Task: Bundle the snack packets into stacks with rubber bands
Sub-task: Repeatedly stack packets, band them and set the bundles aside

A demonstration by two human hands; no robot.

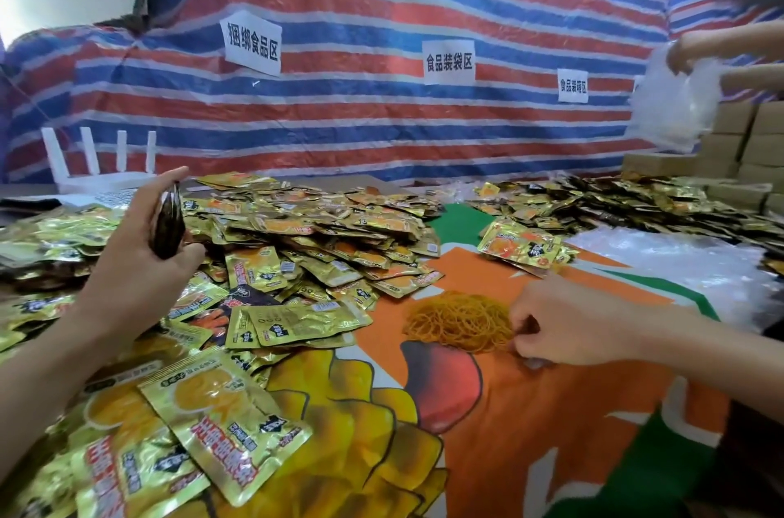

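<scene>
Head view. A stack [170, 226] of packets is gripped edge-on in the left hand [140, 258], raised above the left of the table. Fingers and thumb are curled round it, so that the packets are kept squared and pressed together for banding. The right hand [555, 326] is lowered to the right edge of the bands [458, 322], a loose orange tangle laid on the sheet [530, 411] near the middle. Its fingers are curled and its fingertips are closed on a few strands, apparently so that one band can be drawn free. The bands are placed within reach of the free hand, just right of the heap [322, 229] of loose packets, which is spread from the near left to the far middle. The step in hand is judged to be the fetching of a band; the stack is not yet bound. Several bands may be lifted at once from such a tangle. At the far right, bags [674, 105] are handled by a second person's hands [695, 50], beside boxes [755, 144].
</scene>
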